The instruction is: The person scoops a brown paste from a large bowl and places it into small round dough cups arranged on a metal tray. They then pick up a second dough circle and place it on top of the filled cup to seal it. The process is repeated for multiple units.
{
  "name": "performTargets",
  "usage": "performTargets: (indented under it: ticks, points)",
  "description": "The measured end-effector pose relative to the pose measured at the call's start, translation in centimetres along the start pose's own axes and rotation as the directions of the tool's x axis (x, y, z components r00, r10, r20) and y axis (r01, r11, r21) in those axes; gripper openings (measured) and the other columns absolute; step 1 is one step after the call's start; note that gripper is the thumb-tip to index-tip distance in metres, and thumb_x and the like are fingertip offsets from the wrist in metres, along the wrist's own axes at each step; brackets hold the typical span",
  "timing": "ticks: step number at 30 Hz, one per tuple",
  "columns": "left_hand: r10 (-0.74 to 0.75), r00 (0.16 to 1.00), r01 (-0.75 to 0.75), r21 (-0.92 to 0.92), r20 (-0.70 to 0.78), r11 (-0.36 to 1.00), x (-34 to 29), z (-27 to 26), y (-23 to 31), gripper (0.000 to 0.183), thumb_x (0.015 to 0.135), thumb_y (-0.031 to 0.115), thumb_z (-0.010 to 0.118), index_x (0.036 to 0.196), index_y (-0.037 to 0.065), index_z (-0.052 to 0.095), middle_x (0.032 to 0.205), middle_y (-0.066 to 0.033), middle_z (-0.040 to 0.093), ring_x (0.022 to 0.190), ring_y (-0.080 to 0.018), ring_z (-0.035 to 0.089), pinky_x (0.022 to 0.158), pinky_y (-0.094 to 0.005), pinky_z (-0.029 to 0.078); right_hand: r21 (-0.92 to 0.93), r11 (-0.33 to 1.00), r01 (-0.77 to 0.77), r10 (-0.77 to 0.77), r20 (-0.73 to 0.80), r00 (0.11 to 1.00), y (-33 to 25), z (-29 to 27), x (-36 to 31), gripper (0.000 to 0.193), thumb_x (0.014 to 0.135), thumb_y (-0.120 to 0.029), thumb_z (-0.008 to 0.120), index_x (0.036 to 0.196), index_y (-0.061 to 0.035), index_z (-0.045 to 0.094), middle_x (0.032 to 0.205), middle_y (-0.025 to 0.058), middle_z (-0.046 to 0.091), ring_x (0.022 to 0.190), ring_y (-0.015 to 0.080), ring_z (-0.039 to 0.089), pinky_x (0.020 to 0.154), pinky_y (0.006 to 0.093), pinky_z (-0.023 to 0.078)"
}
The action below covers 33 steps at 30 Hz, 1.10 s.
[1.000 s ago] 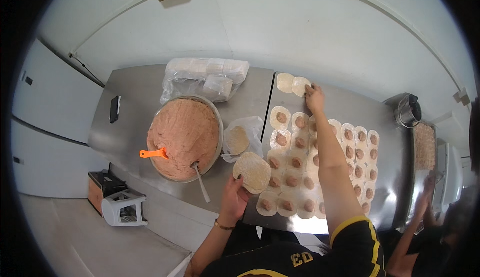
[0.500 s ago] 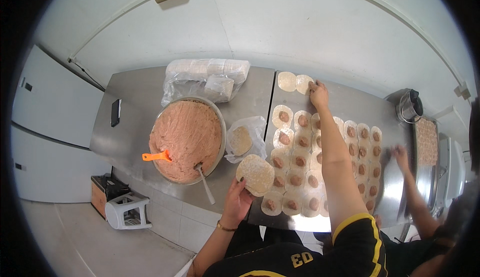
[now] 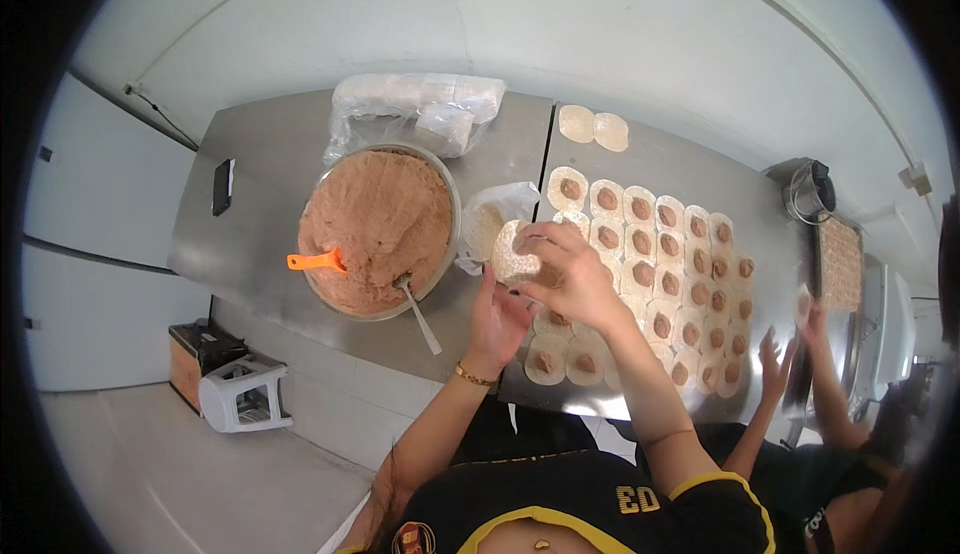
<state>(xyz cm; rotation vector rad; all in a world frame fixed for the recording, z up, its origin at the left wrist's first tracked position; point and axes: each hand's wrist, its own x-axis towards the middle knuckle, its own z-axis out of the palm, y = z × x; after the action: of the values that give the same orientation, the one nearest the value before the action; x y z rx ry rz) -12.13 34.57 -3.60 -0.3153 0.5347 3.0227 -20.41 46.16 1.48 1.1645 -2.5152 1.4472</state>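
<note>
A small stack of round pale dumpling wrappers (image 3: 514, 252) is tilted up between my hands, above the gap where the two tables meet. My right hand (image 3: 570, 276) grips the stack from its right side, fingers curled over the edge. From below, my left hand (image 3: 498, 320) supports it, thumb up against it and the other fingers bent, partly hidden. Rows of flat wrappers (image 3: 640, 244) lie on the right table, most topped with a lump of pink filling (image 3: 643, 274). Two bare wrappers (image 3: 594, 128) sit apart at the back. More wrappers rest in an opened plastic bag (image 3: 512, 197) behind the held stack.
A large bowl (image 3: 455, 244) heaped with pink filling stands left, with an orange scoop (image 3: 316, 261) and a metal spoon (image 3: 424, 326) in it. Bagged wrapper packs (image 3: 420, 104) lie behind it; a phone (image 3: 222, 187) lies far left. At right, a co-worker's hands (image 3: 790, 344) work near a filled tray (image 3: 840, 269).
My right hand has come back from the far wrappers to the stack. The stack has tipped up and risen with my left hand. The view has shifted, and a co-worker's second hand shows.
</note>
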Motion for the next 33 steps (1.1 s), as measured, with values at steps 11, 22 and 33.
performTargets:
  ticks: [11,22,33]
  points:
    - [0.025,0.998,-0.028,0.043,0.051,0.999,0.3,0.5,-0.9,0.045,0.099,0.04,0.028,0.133,0.01,0.034,0.133,-0.0044,0.042,0.125,-0.0192,0.038,0.106,-0.0398,0.027,-0.002,0.999,-0.05,0.05,-0.144,0.988,-0.8,1.2,-2.0,0.017,0.069,-0.001,0.067,0.085,-0.0013,0.066,0.103,0.0099,0.064,0.091,0.0291,0.061,0.075,0.035,0.052]
    - [0.025,0.999,-0.032,0.185,0.038,0.982,1.0,1.7,-2.3,0.053,0.1,0.039,0.028,0.14,0.006,0.022,0.145,-0.0087,0.028,0.134,-0.0207,0.026,0.111,-0.0429,0.02,0.776,0.46,-0.431,0.636,0.051,0.77,1.0,-1.0,-1.8,0.018,0.07,0.012,0.055,0.083,0.0073,0.068,0.094,0.0101,0.065,0.086,0.0156,0.06,0.075,0.0254,0.047]
    - [0.044,0.999,-0.038,0.246,-0.016,0.969,2.0,0.9,-3.7,0.047,0.1,0.035,0.033,0.135,0.006,0.028,0.14,-0.0098,0.033,0.131,-0.022,0.031,0.109,-0.0439,0.023,0.375,0.884,-0.278,0.337,-0.102,0.936,1.2,-1.5,-2.6,0.007,0.072,0.001,0.065,0.08,0.0014,0.065,0.09,0.0065,0.065,0.082,0.0158,0.062,0.07,0.0258,0.049]
